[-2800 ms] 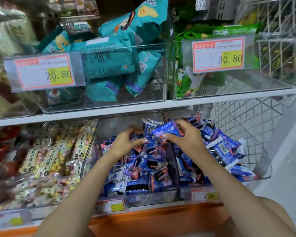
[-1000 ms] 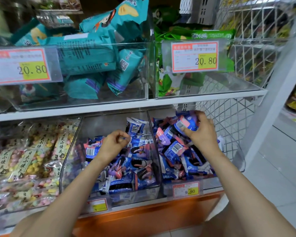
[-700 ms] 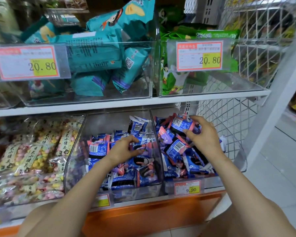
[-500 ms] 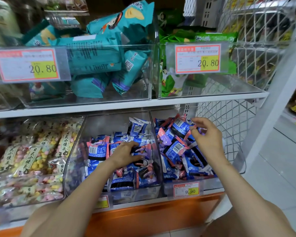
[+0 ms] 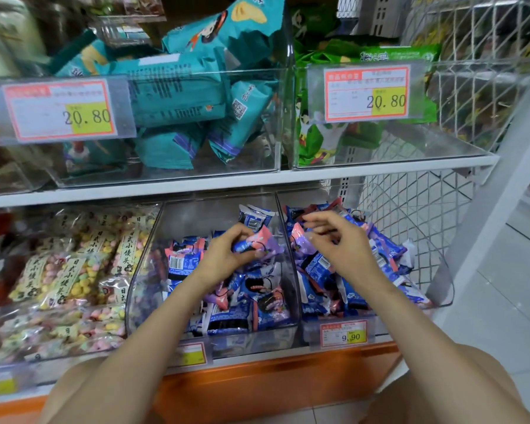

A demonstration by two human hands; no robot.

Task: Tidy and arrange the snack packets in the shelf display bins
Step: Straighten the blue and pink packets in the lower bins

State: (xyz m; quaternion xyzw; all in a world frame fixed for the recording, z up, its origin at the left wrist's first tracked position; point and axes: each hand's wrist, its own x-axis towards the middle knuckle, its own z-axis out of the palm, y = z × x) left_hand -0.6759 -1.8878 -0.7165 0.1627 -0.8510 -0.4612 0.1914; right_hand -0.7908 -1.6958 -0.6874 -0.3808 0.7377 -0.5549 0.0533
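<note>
I have both hands in the lower shelf, centre of the frame. The left hand point(image 5: 224, 255) is over the middle bin point(image 5: 144, 270), fingers and thumb curled round one blue-and-pink packet point(image 5: 257, 244). It holds the packet at the top of the heap point(image 5: 242, 313) of like packets lying in that bin. The right hand point(image 5: 340, 246) hangs over the right bin point(image 5: 311, 330), just across the clear divider from the left hand. Its fingers point(image 5: 317, 223) are bent, with the thumb close under them, right above the pile point(image 5: 386, 249) of the same packets. I cannot tell whether it pinches anything. The held packet sits between the two hands, nearer the left, its free end pointing toward the divider.

A 9.90 tag point(image 5: 344, 335) is on the front of the right bin. At lower left, beside the middle bin, lie clear bags point(image 5: 74, 270) of pastel balls. On the upper shelf, teal bags point(image 5: 178, 96) fill the bin at upper centre and green bags point(image 5: 380, 53) the one at upper right, each bin fronted by a 20.80 tag point(image 5: 62, 111). White mesh point(image 5: 410, 203) closes the shelf behind and right of the right bin.
</note>
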